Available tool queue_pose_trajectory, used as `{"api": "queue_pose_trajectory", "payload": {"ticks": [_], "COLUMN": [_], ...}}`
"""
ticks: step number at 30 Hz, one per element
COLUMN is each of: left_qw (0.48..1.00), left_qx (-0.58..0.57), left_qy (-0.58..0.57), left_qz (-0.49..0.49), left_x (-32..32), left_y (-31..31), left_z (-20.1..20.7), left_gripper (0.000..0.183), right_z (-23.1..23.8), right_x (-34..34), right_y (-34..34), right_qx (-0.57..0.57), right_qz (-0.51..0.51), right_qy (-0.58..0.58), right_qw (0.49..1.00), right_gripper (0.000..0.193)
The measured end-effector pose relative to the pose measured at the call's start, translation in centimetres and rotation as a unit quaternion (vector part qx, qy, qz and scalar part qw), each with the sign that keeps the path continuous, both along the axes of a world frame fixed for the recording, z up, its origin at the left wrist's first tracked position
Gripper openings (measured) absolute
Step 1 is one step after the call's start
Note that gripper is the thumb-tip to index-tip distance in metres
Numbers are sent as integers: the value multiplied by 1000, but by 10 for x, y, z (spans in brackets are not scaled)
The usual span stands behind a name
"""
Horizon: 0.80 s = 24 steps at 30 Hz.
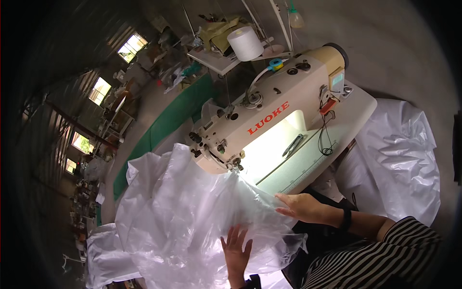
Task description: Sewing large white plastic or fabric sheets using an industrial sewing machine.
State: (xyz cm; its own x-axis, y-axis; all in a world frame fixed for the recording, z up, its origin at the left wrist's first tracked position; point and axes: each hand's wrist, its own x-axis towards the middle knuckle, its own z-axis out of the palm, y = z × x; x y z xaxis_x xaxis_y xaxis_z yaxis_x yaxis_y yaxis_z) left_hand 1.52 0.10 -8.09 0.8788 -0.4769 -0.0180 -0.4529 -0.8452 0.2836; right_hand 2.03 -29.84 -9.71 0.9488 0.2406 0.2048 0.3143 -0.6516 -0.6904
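Note:
A large sheet of shiny, white, translucent plastic spreads in loose folds over the left and front of a sewing machine. Part of it runs under the machine's lit needle area, where the needle itself is too small to make out. My left hand lies on the sheet, fingers spread and holding nothing. At the front edge of the machine bed, my right hand grips the sheet's right edge between thumb and fingers. Thread snips rest on the bed beneath the machine's arm.
More white plastic sheeting hangs in a pile at the right. A white thread cone stands behind the machine. A dark cord dangles by the machine's right post. Green cloth lies along the back left.

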Motion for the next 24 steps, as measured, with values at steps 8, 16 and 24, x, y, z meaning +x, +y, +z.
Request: {"api": "queue_pose_trajectory", "payload": {"ticks": [8,16,24], "left_qw": [960,961,987], "left_qx": [56,110,60], "left_qy": [-40,-53,-15], "left_qz": [270,248,146], "left_x": [11,93,183], "left_y": [-1,41,85], "left_z": [-28,-21,-4], "left_gripper": [66,71,70], "right_z": [-1,-20,-29], "right_x": [5,35,97], "right_y": [29,68,83], "right_qx": [-251,-299,-276], "right_qz": [-48,-77,-93], "right_qy": [-77,-103,-42], "right_qw": [964,945,956], "right_gripper": [48,46,39]}}
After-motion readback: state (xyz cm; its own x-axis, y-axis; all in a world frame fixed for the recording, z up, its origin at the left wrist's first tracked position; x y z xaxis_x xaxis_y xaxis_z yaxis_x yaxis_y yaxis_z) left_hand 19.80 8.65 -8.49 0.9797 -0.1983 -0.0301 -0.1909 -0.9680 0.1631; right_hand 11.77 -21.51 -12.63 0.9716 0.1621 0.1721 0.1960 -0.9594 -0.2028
